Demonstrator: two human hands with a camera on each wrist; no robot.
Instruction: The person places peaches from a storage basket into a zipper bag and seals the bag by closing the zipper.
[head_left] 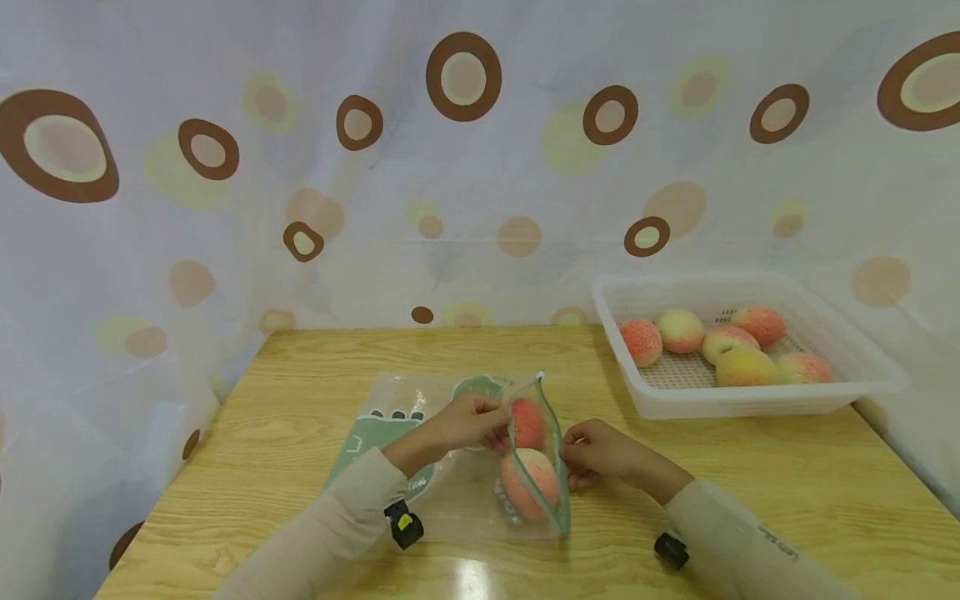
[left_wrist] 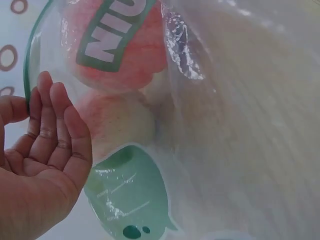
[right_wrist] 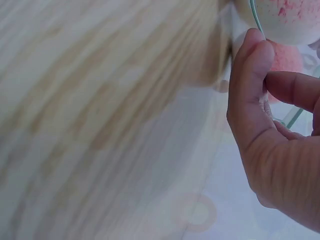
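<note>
A clear plastic zip bag [head_left: 465,508] with green printing lies on the table, its green-edged mouth spread toward the right. Two peaches, a red one [head_left: 528,425] and a paler one [head_left: 531,483], sit inside just behind the mouth. My left hand [head_left: 468,422] pinches the near-left lip of the mouth between thumb and fingers; the left wrist view shows this hand [left_wrist: 47,145] at the green rim. On the opposite lip, my right hand [head_left: 607,454] pinches the rim with thumb and forefinger, as the right wrist view of the hand [right_wrist: 272,120] also shows.
At the back right stands a white plastic basket [head_left: 750,404] holding several more peaches [head_left: 681,332]. Wood-grain table [head_left: 300,367] surrounds the bag. A patterned cloth [head_left: 465,167] hangs behind the table.
</note>
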